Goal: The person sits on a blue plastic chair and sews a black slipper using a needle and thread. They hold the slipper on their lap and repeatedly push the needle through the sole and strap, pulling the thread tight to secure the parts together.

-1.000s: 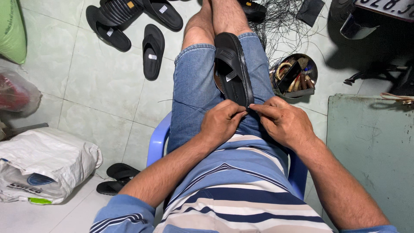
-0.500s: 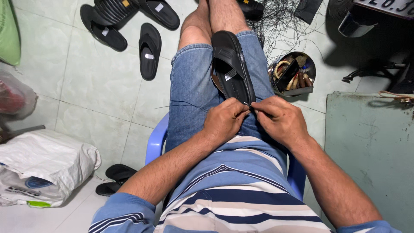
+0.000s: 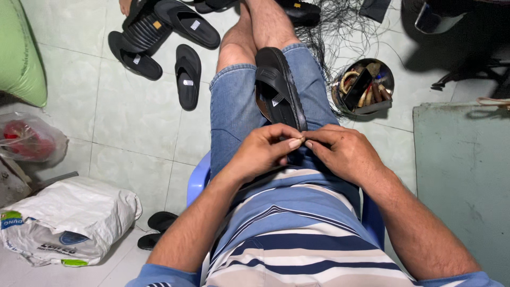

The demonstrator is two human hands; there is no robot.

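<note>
Little has shifted since the earlier pictures: both hands stay pressed together at the near end of the black sandal (image 3: 279, 87), and the view has only drifted a bit. That sandal lies along the person's lap on the denim shorts (image 3: 234, 111), tilted on its edge, its far end toward the knees. The left hand (image 3: 263, 151) and the right hand (image 3: 340, 151) meet fingertip to fingertip at the sandal's near end, fingers closed in a pinch on something too small to make out, perhaps a thread or the sandal's edge. This looks like fine hand work on the sandal's rim, mid-step; going on would call for a steady pinch and small, careful pulls. Further out, a round bowl (image 3: 366, 87) of tools sits on the tiled floor beside dark loose threads (image 3: 332, 26), more black sandals (image 3: 159, 40) lie on the left, and a white sack (image 3: 64, 223) rests nearer.
</note>
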